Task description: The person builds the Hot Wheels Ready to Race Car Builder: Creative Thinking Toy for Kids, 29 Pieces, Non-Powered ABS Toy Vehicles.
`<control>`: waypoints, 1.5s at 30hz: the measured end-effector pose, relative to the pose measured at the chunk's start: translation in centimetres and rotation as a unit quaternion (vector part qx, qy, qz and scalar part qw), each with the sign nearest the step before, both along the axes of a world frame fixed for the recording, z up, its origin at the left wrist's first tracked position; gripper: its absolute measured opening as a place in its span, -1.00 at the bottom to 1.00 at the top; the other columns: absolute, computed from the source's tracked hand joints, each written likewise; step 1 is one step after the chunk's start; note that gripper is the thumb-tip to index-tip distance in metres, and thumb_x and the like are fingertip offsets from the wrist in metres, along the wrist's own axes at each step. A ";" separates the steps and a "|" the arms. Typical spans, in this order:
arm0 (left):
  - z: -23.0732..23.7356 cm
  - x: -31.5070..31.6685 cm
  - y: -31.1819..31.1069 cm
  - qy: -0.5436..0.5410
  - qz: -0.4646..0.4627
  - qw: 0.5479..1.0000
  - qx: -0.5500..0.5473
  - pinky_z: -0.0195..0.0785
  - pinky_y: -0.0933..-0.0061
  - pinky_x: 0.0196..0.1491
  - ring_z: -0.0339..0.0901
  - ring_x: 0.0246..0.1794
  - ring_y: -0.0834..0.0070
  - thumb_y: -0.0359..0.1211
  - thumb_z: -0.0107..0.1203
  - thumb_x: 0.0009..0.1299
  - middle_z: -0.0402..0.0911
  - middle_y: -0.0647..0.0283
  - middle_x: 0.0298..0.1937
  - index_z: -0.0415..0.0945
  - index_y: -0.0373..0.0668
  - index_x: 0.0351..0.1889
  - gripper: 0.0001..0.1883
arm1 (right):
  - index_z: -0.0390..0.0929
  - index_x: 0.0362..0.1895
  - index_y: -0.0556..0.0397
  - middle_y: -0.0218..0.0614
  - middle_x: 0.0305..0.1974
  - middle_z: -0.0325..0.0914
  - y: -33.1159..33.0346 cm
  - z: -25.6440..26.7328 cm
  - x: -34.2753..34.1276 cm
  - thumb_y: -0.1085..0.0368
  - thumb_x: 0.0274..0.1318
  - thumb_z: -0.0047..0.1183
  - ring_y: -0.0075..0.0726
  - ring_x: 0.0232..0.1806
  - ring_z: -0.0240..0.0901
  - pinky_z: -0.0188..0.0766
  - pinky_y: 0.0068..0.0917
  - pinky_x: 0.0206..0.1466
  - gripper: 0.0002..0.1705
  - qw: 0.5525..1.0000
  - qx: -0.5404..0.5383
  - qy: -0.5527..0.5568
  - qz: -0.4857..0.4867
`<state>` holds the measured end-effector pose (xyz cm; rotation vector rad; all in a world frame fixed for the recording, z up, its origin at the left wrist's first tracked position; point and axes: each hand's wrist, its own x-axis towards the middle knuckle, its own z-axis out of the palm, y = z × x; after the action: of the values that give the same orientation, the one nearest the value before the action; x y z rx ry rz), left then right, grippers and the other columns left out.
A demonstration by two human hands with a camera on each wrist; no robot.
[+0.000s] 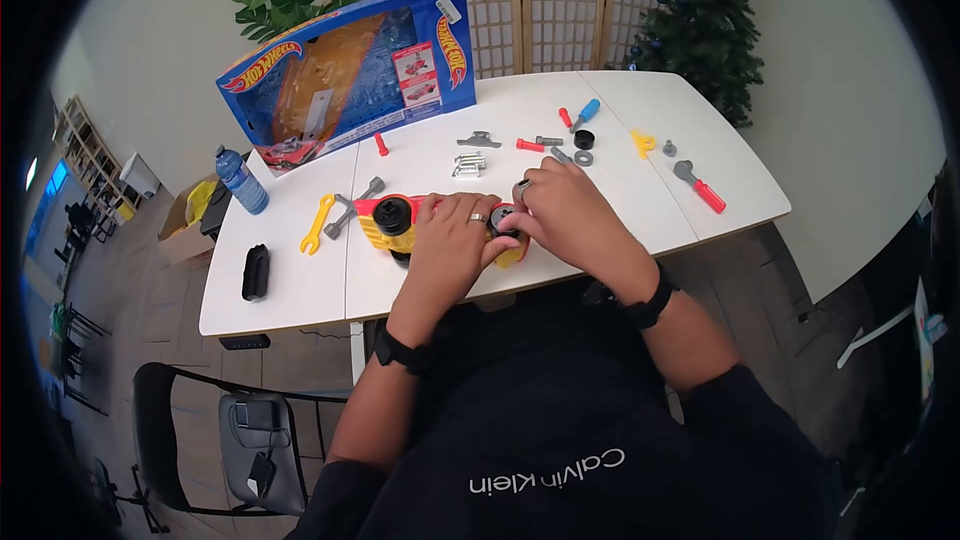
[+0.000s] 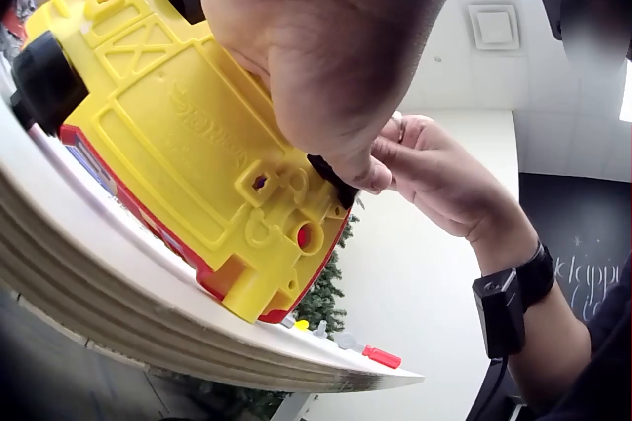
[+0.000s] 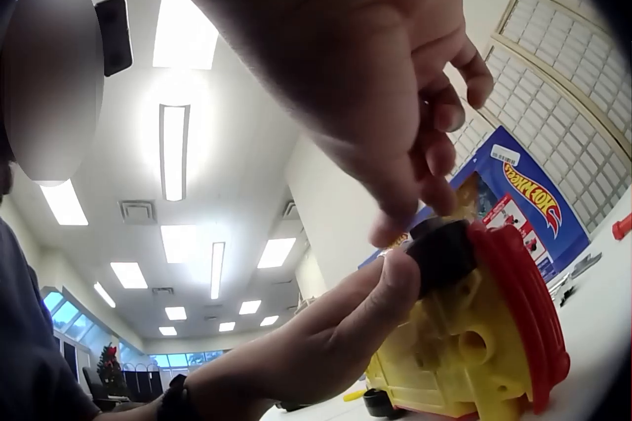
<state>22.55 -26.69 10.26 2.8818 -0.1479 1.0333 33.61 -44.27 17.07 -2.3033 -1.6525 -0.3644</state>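
A yellow and red toy car (image 1: 375,224) lies on its side near the table's front edge, its yellow underside (image 2: 188,125) facing the left wrist camera. My left hand (image 1: 450,245) grips the car's body, with the thumb against a black wheel (image 3: 441,255) at its right end. Curled fingers and thumb of my right hand (image 1: 575,218) pinch at that same wheel from above; whether a small part is between the fingertips is hidden. Another black wheel (image 1: 392,215) shows at the car's left end.
Left of the car lie a yellow wrench (image 1: 318,225), a grey tool (image 1: 342,218) and a black tray (image 1: 256,272). Behind are silver screws (image 1: 468,165), a black ring (image 1: 584,139) and the box (image 1: 350,75). A red-handled wrench (image 1: 708,194) lies right, a bottle (image 1: 242,180) left.
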 end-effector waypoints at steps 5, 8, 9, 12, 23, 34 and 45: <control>-0.1 -0.2 0.1 -0.003 0.006 1.000 0.011 0.17 0.04 0.35 0.54 0.21 0.25 0.20 0.11 0.47 0.65 0.20 0.11 0.54 -0.17 0.20 -0.35 | 0.75 -0.11 0.08 -0.19 -0.12 0.66 -0.3 -0.9 1.2 0.33 0.20 0.32 0.01 0.06 0.53 0.48 -0.16 0.21 -0.81 0.985 0.114 0.078 0.104; -0.2 -0.1 0.1 0.010 0.005 1.000 0.016 0.17 0.04 0.36 0.53 0.22 0.20 0.20 0.10 0.47 0.64 0.16 0.11 0.52 -0.21 0.21 -0.33 | 0.75 -0.10 0.09 -0.19 -0.13 0.66 0.0 -1.5 1.4 0.43 0.20 0.28 0.02 0.06 0.53 0.48 -0.16 0.22 -0.82 0.982 0.102 0.104 0.117; -0.3 0.0 0.1 0.000 0.005 1.000 0.019 0.18 0.03 0.36 0.53 0.21 0.20 0.20 0.10 0.47 0.64 0.16 0.11 0.52 -0.21 0.20 -0.33 | 0.75 -0.09 0.10 -0.18 -0.12 0.66 0.3 -1.7 1.4 0.47 0.20 0.26 0.02 0.06 0.53 0.48 -0.17 0.22 -0.81 0.985 0.099 0.103 0.097; -0.3 0.0 0.1 0.006 0.008 1.000 0.016 0.17 0.02 0.37 0.53 0.21 0.17 0.20 0.10 0.47 0.64 0.13 0.10 0.52 -0.22 0.18 -0.34 | 0.74 -0.10 0.17 -0.17 -0.08 0.66 0.6 -2.5 0.8 0.53 0.13 0.23 0.02 0.08 0.49 0.49 -0.19 0.22 -0.78 0.988 0.100 0.085 0.085; -0.8 0.3 0.2 0.035 0.028 0.998 0.053 0.18 -0.02 0.38 0.53 0.23 0.11 -0.10 0.34 0.36 0.62 0.12 0.15 0.51 -0.22 0.22 -0.43 | 0.73 -0.24 0.12 -0.12 -0.14 0.64 0.9 -3.8 -2.9 0.35 0.03 0.36 -0.01 0.07 0.45 0.29 -0.12 0.09 -0.81 0.990 0.136 -0.030 -0.026; -1.4 0.7 0.7 0.035 -0.015 0.998 0.059 0.22 -0.03 0.33 0.50 0.23 0.00 -0.30 0.15 0.45 0.65 0.05 0.14 0.57 -0.24 0.17 -0.63 | 0.74 -0.35 0.06 -0.18 -0.27 0.66 2.1 -4.8 -4.0 0.31 -0.01 0.31 -0.04 0.03 0.43 0.24 -0.07 0.05 -0.88 0.975 0.193 -0.055 -0.092; -1.5 0.7 0.5 0.037 0.023 0.996 0.083 0.15 -0.04 0.36 0.47 0.24 0.02 -0.15 0.08 0.53 0.61 0.03 0.16 0.57 -0.28 0.16 -0.58 | 0.77 -0.25 0.07 -0.19 -0.23 0.69 2.2 -4.1 -3.9 0.34 0.06 0.28 -0.11 0.06 0.43 0.25 -0.16 0.10 -0.85 0.982 0.159 -0.047 -0.096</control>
<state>23.25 -26.19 8.77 3.0814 -0.1700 0.9643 29.75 -42.11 12.96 -2.2311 -1.3014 -0.7329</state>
